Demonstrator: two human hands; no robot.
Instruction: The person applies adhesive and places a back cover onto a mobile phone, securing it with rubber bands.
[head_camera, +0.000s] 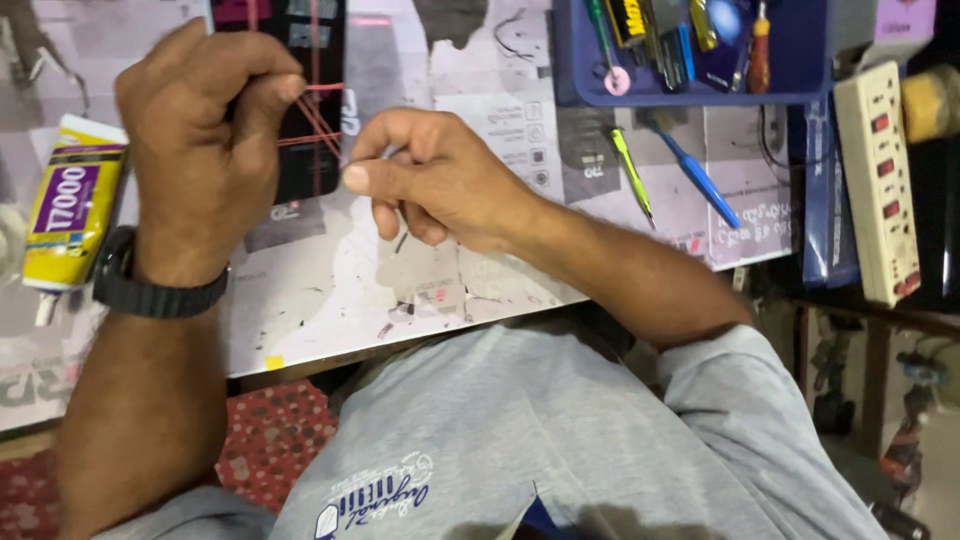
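My left hand (200, 130), with a black watch on its wrist, is closed in a fist above a black phone-like panel (315, 150). Its thumb and forefinger pinch the end of a thin red strand (325, 88) that runs across the panel. My right hand (430, 175) hovers just right of the panel with fingers curled and thumb pressed to the forefinger. What it pinches, if anything, is too small to tell. Both hands are over a worn white work mat (330, 290).
A yellow glue tube (70, 200) lies left of my left wrist. A blue tray (800, 50) of hand tools sits at the back right, with a green tool (632, 175) and a blue tool (700, 180) below it. A white power strip (880, 180) lies at the right.
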